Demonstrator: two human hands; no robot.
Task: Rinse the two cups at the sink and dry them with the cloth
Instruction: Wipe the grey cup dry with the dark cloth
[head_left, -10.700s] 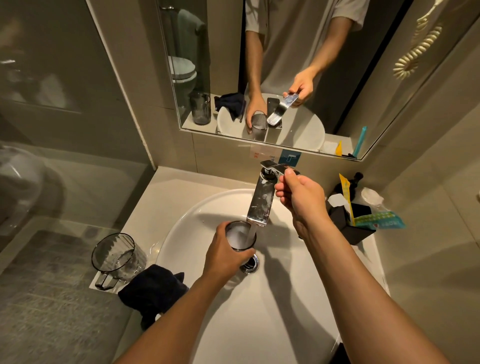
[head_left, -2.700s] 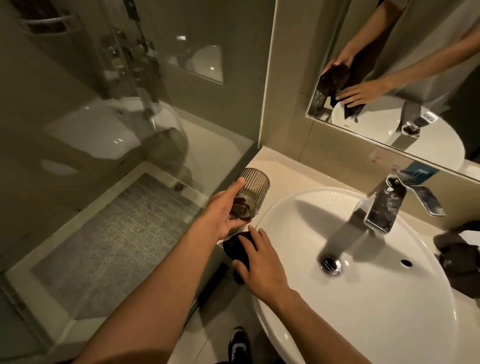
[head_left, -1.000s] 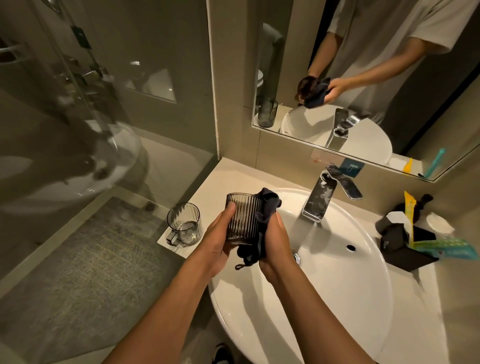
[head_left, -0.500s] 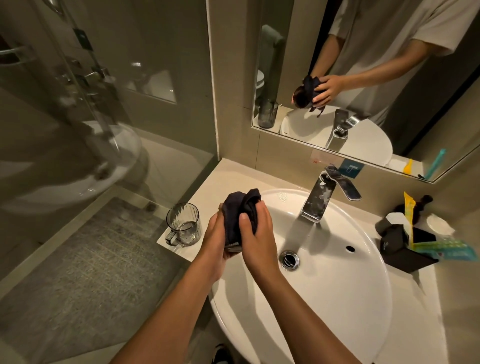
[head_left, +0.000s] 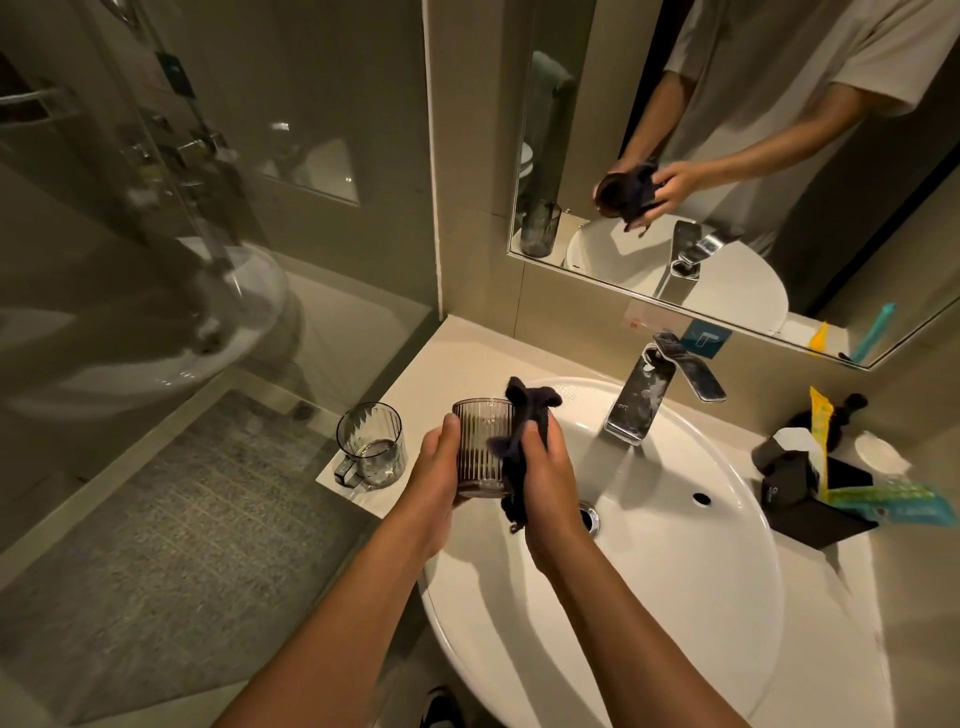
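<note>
Over the white sink (head_left: 649, 597), the left hand (head_left: 434, 486) grips a ribbed cup (head_left: 480, 447); the right hand (head_left: 545, 483) presses a dark cloth (head_left: 524, 415) against it. Another cup (head_left: 371, 444) stands on the worktop (head_left: 467, 353), left of the left hand.

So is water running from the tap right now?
No: nothing flows from the chrome faucet, while the left hand holds the ribbed cup and the right hand presses the dark cloth to it.
</note>
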